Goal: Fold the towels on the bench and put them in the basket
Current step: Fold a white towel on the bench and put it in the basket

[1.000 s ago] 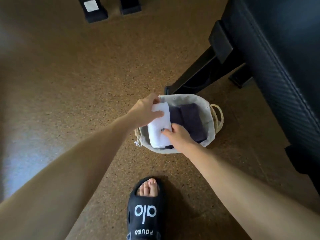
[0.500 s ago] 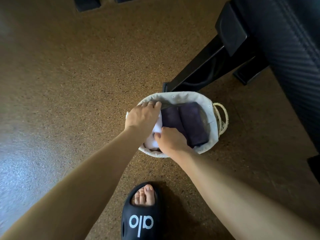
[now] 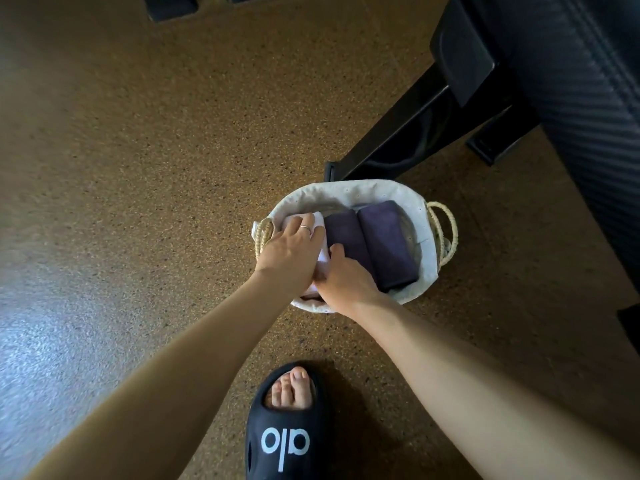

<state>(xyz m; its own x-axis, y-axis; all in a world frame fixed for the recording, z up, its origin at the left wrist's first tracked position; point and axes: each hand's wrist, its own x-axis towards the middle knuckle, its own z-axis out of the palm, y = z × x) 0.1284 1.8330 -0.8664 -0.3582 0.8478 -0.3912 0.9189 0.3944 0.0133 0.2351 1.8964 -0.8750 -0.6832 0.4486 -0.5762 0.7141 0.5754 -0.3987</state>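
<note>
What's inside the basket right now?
The basket holds two folded dark towels side by side and a white towel, pressed by the left hand and right hand. Anything underneath is hidden.

A black slide sandal [image 3: 284,434] on speckled brown floor [image 3: 156,168].

- Floor [image 3: 156,168]: brown speckled cork-like surface; pale glare patch to the left of the left forearm.
- Basket [image 3: 349,192]: oval, white fabric liner, rope handles at both ends; sits on the floor directly under both hands.
- Black bench leg [image 3: 391,147]: foot on the floor just beyond the basket, ahead of the right hand.
- Black slide sandal [image 3: 284,441]: on the floor, foot inside, below the hands and between the two forearms.
- Two dark blocks [image 3: 173,6]: on the floor far ahead of the left hand, cut off by the frame edge.
</note>
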